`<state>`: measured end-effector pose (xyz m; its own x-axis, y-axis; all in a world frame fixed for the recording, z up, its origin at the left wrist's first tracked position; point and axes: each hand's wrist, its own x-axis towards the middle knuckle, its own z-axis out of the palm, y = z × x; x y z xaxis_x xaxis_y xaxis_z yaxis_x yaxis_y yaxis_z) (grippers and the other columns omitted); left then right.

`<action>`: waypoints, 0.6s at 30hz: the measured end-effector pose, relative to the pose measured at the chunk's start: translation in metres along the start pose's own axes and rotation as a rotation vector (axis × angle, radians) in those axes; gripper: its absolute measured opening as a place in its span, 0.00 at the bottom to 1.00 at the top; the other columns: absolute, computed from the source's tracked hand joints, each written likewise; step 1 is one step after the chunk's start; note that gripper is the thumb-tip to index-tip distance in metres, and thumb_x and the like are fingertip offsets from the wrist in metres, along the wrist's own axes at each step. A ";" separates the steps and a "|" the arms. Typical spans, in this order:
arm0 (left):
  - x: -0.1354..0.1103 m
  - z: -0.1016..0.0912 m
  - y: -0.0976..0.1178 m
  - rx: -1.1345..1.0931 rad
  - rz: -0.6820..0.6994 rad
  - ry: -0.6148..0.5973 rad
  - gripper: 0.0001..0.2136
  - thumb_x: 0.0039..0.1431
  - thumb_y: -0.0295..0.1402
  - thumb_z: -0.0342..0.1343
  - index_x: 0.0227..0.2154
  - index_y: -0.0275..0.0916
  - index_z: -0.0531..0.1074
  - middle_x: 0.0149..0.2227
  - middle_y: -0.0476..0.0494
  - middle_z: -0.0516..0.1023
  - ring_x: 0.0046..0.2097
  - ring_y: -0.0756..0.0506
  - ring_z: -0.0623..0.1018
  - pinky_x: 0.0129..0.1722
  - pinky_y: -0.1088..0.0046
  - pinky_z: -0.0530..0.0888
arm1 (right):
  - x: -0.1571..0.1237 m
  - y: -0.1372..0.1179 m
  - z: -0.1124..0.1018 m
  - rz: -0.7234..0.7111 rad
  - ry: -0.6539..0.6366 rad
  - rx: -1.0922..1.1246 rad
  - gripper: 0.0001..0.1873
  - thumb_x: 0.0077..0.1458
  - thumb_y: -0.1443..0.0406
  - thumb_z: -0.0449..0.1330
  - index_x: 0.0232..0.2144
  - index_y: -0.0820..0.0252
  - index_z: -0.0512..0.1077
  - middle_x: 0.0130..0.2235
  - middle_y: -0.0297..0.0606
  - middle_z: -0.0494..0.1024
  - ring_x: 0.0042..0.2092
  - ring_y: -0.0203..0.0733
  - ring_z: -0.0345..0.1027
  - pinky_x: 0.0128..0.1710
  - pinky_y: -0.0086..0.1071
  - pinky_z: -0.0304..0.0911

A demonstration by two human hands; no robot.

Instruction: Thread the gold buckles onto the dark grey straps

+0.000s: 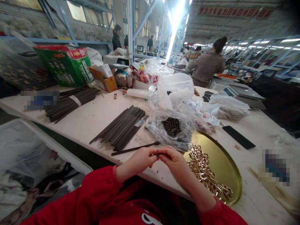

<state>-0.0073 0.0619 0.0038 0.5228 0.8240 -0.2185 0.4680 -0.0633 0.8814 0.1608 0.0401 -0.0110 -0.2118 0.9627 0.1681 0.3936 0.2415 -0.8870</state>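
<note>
My left hand (142, 159) and my right hand (172, 159) meet at the table's front edge, fingertips pinched together. Between them they grip a small dark piece (158, 153), mostly covered by the fingers, so its exact kind is unclear. Just behind the hands lies a single dark strap (134, 149) with a thicker end at the right. A row of dark flat straps (122, 128) is spread farther back on the left. An open clear plastic bag (156, 128) holding small dark pieces (172, 126) sits beyond my right hand. Gold metal buckles (203, 170) are heaped beside my right forearm.
The buckles lie on a round gold tray (228, 165). A banded strap bundle (70, 103), a green bag (63, 67) and a cardboard box (103, 78) stand at back left. A black phone-like slab (238, 137) lies right. Another person (207, 67) stands beyond the table.
</note>
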 end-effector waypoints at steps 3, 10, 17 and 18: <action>0.001 0.002 0.001 -0.084 -0.035 0.044 0.11 0.51 0.33 0.45 0.28 0.34 0.71 0.18 0.54 0.65 0.21 0.52 0.62 0.23 0.78 0.59 | -0.003 0.006 0.011 0.160 0.105 0.119 0.09 0.48 0.63 0.60 0.34 0.59 0.70 0.29 0.34 0.73 0.31 0.38 0.66 0.31 0.32 0.62; 0.004 0.012 -0.014 -0.302 -0.040 0.046 0.13 0.52 0.29 0.42 0.39 0.32 0.67 0.20 0.53 0.67 0.24 0.52 0.67 0.27 0.76 0.63 | -0.012 0.014 0.038 0.110 0.278 -0.045 0.07 0.50 0.65 0.58 0.33 0.58 0.72 0.32 0.37 0.72 0.34 0.40 0.66 0.35 0.34 0.63; 0.005 0.017 -0.023 -0.265 -0.077 0.167 0.12 0.47 0.35 0.53 0.35 0.34 0.67 0.28 0.46 0.72 0.32 0.48 0.71 0.32 0.73 0.67 | -0.031 0.013 0.046 -0.095 0.254 -0.236 0.20 0.57 0.70 0.47 0.51 0.60 0.64 0.46 0.44 0.72 0.47 0.42 0.66 0.47 0.36 0.63; 0.004 0.017 -0.023 -0.273 -0.091 0.145 0.11 0.48 0.33 0.51 0.35 0.34 0.66 0.25 0.48 0.71 0.29 0.48 0.71 0.31 0.72 0.67 | -0.034 0.014 0.045 -0.091 0.256 -0.241 0.20 0.57 0.70 0.47 0.53 0.61 0.62 0.46 0.45 0.72 0.46 0.41 0.67 0.45 0.35 0.64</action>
<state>-0.0039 0.0568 -0.0244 0.3715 0.8920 -0.2573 0.2901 0.1517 0.9449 0.1333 0.0054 -0.0488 -0.0365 0.9278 0.3713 0.5898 0.3199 -0.7415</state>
